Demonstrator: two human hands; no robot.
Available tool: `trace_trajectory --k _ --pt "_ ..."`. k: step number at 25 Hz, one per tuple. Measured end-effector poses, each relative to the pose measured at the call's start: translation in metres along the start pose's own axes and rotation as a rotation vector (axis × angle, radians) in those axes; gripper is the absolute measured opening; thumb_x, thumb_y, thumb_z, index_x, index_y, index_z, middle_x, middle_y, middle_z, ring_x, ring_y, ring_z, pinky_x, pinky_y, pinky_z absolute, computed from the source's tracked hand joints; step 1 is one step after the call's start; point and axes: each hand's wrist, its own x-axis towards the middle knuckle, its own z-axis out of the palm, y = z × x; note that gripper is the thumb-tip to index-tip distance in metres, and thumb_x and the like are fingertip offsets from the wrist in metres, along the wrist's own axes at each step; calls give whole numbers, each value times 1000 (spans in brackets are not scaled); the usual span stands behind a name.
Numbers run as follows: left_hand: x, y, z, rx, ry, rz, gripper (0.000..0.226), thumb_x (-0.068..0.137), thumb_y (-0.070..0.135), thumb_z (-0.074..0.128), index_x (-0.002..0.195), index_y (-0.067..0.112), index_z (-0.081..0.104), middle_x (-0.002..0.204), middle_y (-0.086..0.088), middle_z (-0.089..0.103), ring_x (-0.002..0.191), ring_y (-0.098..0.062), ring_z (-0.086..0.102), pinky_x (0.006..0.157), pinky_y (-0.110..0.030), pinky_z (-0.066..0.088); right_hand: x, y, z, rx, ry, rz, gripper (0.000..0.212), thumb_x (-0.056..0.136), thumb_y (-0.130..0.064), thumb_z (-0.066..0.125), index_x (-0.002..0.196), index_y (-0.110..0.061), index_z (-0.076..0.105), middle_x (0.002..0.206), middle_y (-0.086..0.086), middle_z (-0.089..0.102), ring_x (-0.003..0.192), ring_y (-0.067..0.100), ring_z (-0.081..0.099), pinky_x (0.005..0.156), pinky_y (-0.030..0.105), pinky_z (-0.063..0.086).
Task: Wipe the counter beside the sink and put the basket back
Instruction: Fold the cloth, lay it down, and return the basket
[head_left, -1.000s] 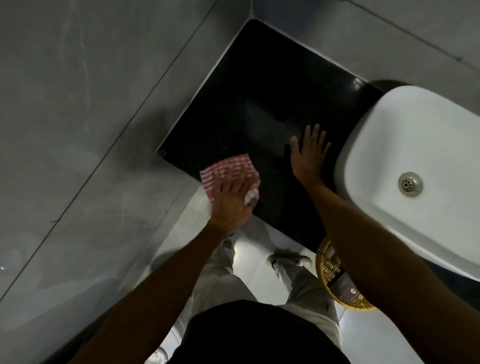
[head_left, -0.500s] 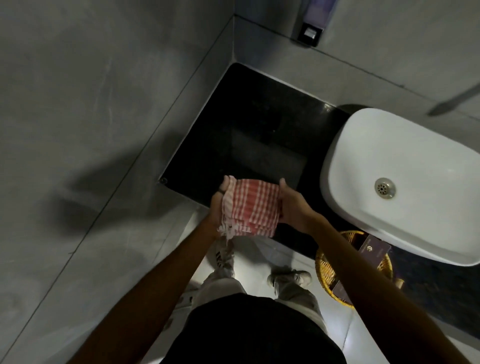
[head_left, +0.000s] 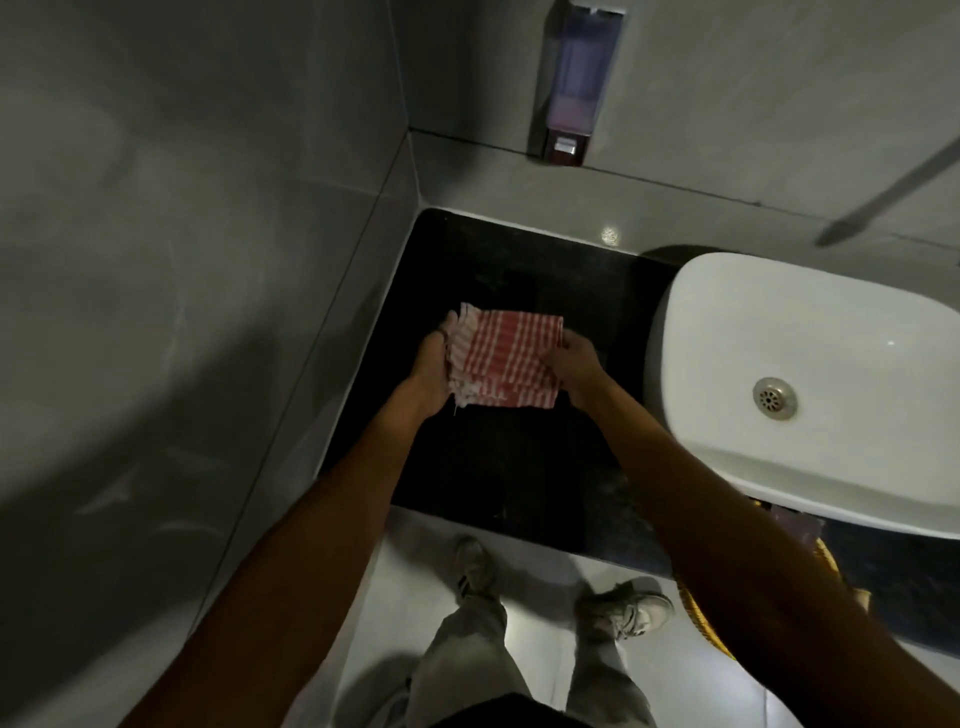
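A red-and-white checked cloth (head_left: 506, 358), folded into a rough square, is held between both hands above the black counter (head_left: 519, 467). My left hand (head_left: 434, 371) grips its left edge and my right hand (head_left: 574, 366) grips its right edge. The white sink (head_left: 810, 343) stands on the counter to the right. A yellow woven basket (head_left: 701, 621) sits low at the right, below the counter's front edge, mostly hidden behind my right forearm.
Grey tiled walls close the counter on the left and at the back. A soap dispenser (head_left: 569, 83) hangs on the back wall above the counter. My legs and shoes (head_left: 626, 613) stand on the pale floor below.
A second ago my left hand pressed the cloth on the counter while the right lay flat. Both hands now hold the folded cloth, farther over the counter than half a second ago.
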Motion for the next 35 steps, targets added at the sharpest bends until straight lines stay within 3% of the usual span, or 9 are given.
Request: trace_trajectory --k 4,8,11,17,21,23,26,31,35 --pt "18 14 -5 195 39 203 53 111 42 42 156 15 47 159 -12 51 144 -31 51 116 -42 45 12 -14 8 -149 129 -94 53 103 -17 55 155 -10 43 150 16 57 134 32 60 111 50 53" --pt "-18 -43 -17 998 232 815 61 108 35 49 162 12 33 170 -16 32 160 -37 21 130 -53 21 -42 34 -19 -915 288 -555 73 103 -33 55 165 -12 24 172 17 25 162 36 18 131 54 21" --pt "-72 -118 11 1448 214 1056 70 102 42 48 164 15 31 172 -18 26 161 -40 15 132 -58 11 -109 102 -55 -1157 391 -783 70 100 -34 51 164 -16 29 175 17 17 163 37 11 132 57 12" --pt "-157 -233 127 1663 -173 1019 74 101 56 45 165 23 29 174 -16 19 161 -41 13 130 -62 12 -214 221 -170 -1248 518 -412 65 99 -36 56 159 -13 41 173 20 23 162 39 18 129 60 14" --pt "-170 -261 193 1853 -306 905 69 108 52 33 168 23 14 177 -13 6 163 -38 1 131 -58 5 -238 252 -241 -1125 540 -79 70 102 -30 56 164 -14 28 174 22 14 163 42 10 130 60 12" --pt "-173 -266 207 1855 -276 831 64 108 34 37 167 19 18 176 -14 12 162 -38 10 130 -54 17 -238 257 -262 -961 485 29 70 100 -21 60 162 -12 30 169 25 25 155 47 28 124 57 32" --pt "-177 -265 208 1671 -232 738 64 101 16 49 161 12 30 169 -15 29 140 -37 50 109 -45 47 -235 257 -271 -732 446 -6 44 93 -9 65 136 -6 56 139 22 54 115 38 64 97 46 59" --pt "-178 -234 119 1382 -18 653 65 97 6 58 158 14 36 165 -11 33 131 -35 59 100 -48 57 -219 230 -199 -671 324 -234 20 92 -10 68 111 -14 67 114 9 58 79 16 57 65 18 41" --pt "-89 -130 -25 1192 242 517 58 97 8 57 152 16 42 162 -9 35 124 -30 62 94 -44 61 -113 111 -49 -698 24 -312 28 93 -16 65 120 -19 64 122 9 53 88 24 66 76 35 59"
